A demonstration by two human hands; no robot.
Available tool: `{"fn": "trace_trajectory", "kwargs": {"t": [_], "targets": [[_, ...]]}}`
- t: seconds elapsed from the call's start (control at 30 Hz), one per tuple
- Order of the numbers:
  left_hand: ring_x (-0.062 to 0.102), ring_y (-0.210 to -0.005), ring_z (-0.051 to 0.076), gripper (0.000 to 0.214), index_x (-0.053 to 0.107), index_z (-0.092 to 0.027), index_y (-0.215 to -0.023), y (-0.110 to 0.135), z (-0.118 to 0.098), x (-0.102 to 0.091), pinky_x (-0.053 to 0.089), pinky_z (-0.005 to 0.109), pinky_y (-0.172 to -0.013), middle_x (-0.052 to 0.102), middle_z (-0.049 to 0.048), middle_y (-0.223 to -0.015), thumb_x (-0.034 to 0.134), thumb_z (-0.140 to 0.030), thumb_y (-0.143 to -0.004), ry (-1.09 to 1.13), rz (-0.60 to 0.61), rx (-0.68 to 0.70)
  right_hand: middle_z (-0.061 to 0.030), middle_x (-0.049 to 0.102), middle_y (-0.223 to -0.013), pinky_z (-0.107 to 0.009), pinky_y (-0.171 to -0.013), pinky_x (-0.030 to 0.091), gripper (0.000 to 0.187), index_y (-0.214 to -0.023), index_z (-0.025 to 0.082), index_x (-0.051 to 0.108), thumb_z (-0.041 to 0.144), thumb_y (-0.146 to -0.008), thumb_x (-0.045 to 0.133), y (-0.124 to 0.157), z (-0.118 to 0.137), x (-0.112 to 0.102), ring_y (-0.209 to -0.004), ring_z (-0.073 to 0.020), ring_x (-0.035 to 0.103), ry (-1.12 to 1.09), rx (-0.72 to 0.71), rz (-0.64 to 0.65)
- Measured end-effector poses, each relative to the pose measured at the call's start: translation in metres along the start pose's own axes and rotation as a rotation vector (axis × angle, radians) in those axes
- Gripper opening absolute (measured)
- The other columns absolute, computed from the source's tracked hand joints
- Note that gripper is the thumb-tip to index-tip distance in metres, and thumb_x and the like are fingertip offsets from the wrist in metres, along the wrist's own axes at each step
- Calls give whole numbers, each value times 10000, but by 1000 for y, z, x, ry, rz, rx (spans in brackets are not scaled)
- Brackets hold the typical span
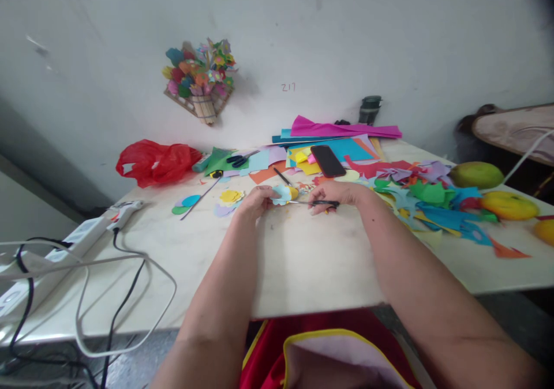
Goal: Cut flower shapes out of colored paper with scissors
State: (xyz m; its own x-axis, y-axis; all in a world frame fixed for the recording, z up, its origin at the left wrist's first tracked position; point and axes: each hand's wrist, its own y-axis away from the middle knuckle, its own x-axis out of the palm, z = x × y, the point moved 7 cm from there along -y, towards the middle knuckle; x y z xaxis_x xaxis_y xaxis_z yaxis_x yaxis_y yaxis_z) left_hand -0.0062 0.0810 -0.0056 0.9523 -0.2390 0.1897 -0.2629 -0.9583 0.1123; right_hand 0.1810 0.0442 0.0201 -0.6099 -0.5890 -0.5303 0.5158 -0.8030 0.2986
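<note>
Paper piece: a small light-blue round paper cutout (282,194) is held just above the pale counter (303,262), at its middle, between both hands.
Left hand (255,199): fingers pinch the cutout's left edge.
Right hand (335,193): fingers closed around the black-handled metal scissors (318,203), blades pointing at the cutout.
Nearby: a yellow paper flower (231,196) lies left of the left hand; a black smartphone (328,160) rests on coloured sheets behind.
Right side: a heap of coloured paper scraps (433,198).
Far left: a red plastic bag (156,161).
</note>
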Motion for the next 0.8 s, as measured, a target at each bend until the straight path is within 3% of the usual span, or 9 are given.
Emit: {"fn": "trace_trajectory", "kwargs": {"t": [0.8], "targets": [[571,-498,143,96,579,-142,-503,-1,-1,-1,487,268,-538,616,37,-534,660,-91,-499,37,1,11,33,612,-617,-198,-420,367,442,-802,153,694,451,-520,859,-4,0,0,-447,-48,459,-6,-45,-33]]}}
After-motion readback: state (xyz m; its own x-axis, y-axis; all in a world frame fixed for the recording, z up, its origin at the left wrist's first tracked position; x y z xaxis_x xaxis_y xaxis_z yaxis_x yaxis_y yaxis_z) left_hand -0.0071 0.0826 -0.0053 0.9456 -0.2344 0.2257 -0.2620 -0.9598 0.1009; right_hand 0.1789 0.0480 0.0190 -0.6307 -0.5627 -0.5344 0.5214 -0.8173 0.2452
